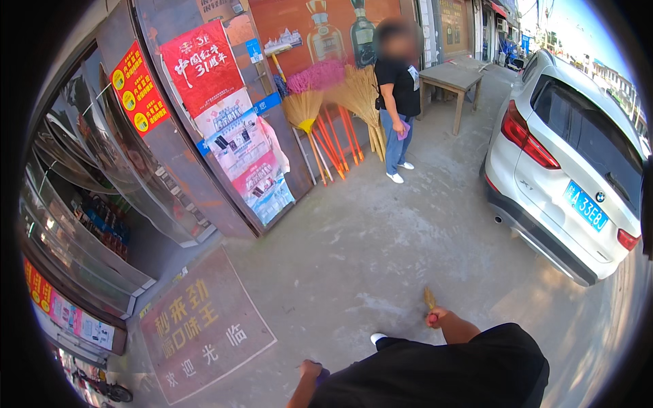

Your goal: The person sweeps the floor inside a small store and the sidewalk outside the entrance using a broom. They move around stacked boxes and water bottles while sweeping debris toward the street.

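Observation:
At the lower right, my right hand (435, 317) is closed around a small straw-coloured brush or whisk (429, 297), its bristled end pointing away from me over the concrete. My left hand (309, 368) is low in the middle, closed on a dark purple thing (323, 376) that may be a cloth; my black shirt partly hides it. One white shoe (377, 337) of mine shows between the two hands.
A person in a black shirt (400, 92) stands ahead with a purple item in hand. Brooms (304, 109) lean on the wall behind. A wooden table (449, 76) is beyond, a white car (556, 178) at right, a doorway with plastic strip curtains (148, 188) and a printed mat (209, 326) at left.

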{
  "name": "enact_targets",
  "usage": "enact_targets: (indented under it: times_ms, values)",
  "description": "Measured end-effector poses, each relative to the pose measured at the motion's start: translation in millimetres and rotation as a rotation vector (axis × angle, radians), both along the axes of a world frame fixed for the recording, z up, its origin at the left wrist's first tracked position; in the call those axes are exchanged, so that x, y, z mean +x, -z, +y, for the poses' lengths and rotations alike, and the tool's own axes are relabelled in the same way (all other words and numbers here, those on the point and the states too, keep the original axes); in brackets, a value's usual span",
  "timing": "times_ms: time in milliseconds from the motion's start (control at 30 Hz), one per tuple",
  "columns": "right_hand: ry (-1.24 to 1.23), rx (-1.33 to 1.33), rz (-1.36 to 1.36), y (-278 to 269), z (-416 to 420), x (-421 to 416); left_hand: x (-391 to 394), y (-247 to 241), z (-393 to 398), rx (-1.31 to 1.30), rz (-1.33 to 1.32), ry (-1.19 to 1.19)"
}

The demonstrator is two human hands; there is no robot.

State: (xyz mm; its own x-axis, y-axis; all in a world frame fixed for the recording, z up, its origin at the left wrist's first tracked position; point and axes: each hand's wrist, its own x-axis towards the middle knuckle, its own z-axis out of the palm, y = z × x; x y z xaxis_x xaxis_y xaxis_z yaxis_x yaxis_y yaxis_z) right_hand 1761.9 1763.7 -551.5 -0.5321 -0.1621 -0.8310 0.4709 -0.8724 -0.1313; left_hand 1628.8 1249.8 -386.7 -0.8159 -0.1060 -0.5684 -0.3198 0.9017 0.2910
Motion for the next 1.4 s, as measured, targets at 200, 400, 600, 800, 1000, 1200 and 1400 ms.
enact_targets:
  times_ms: [200,400,600,800,1000,1200,1400]
  values:
    - [-0.124,0.070,0.047,-41,-31,-24,27,-11,3,0.046,0.016,-0.083]
    - [-0.121,0.042,-0.241,-90,-50,-19,34,-14,4,0.036,0.013,-0.155]
    - [-0.971,1.274,0.924,-88,-65,-38,47,-1,-38,0.001,0.027,-0.256]
    - [0.044,0.346,-0.100,-24,-8,-75,57,49,-23,0.097,-0.031,-0.259]
    - [-0.140,0.446,-0.055,-177,-41,-152,84,19,-19,0.022,-0.010,-0.305]
    - [-0.321,0.618,-0.191,-130,-57,-222,119,-22,-11,0.010,-0.049,-0.492]
    - [-0.595,0.558,-0.193,-84,-131,-299,192,-40,10,-0.038,-0.174,-0.719]
